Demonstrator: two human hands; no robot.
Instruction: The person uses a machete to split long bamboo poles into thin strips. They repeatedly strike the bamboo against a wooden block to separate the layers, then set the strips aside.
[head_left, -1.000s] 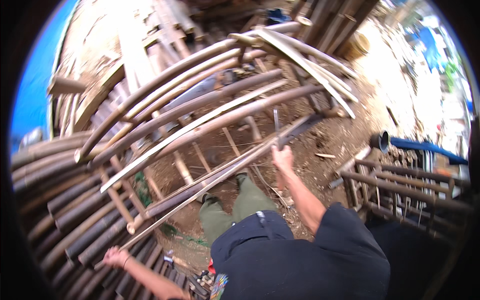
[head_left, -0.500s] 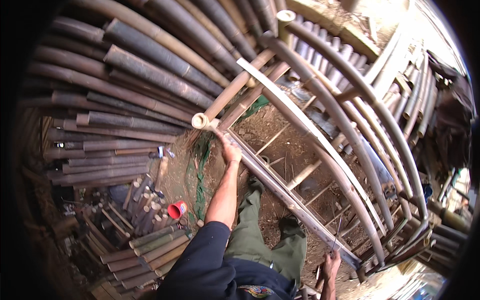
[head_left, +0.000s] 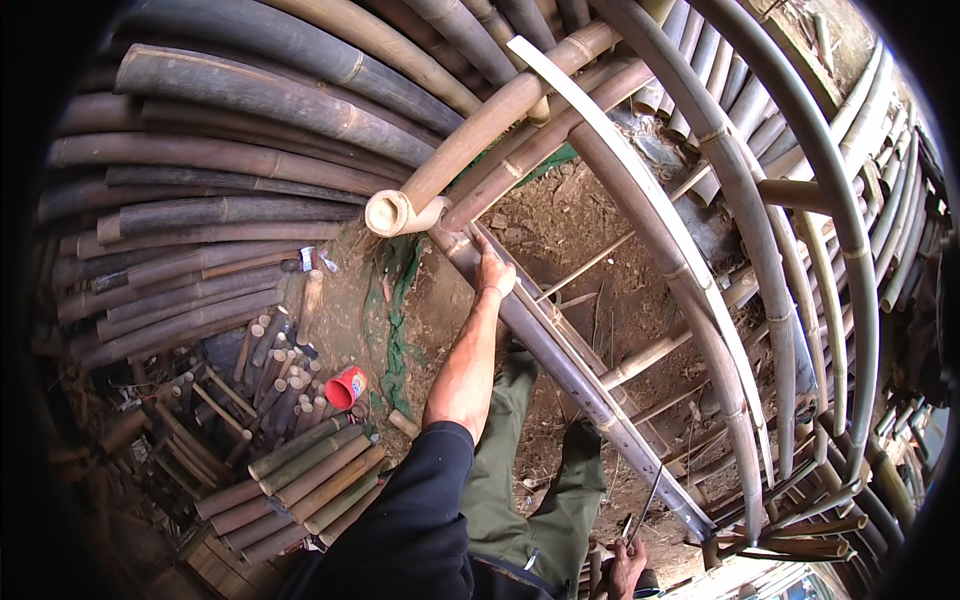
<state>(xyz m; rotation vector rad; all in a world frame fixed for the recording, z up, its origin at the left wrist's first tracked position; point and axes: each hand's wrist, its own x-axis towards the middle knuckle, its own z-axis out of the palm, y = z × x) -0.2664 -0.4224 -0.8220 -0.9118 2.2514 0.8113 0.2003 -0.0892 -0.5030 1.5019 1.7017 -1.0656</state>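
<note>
A bamboo frame [head_left: 575, 375] of thick dark poles lies diagonally in front of me. My left hand [head_left: 493, 270] is closed around a pale split-bamboo strip [head_left: 540, 318] along the frame's near rail, a little below the cut round pole end [head_left: 388, 212] at the corner. At the lower right, my right hand [head_left: 628, 568] is closed on a long, thin, dark tool [head_left: 648, 505]. Its tip points up toward the rail's lower end; whether it touches the rail I cannot tell. The exact kind of tool does not show, and its grip is hidden in my fingers.
Long dark bamboo poles [head_left: 220, 212] are stacked at the left and top. Short cut pieces [head_left: 320, 480] lie at the lower left, near a red container [head_left: 346, 387] and a strip of green netting [head_left: 398, 335]. Curved bamboo poles [head_left: 725, 140] rise at the right.
My left hand has shifted slightly along the rail, away from the corner joint. The right hand with the thin tool has drawn back toward my body. The whole view has shifted.
</note>
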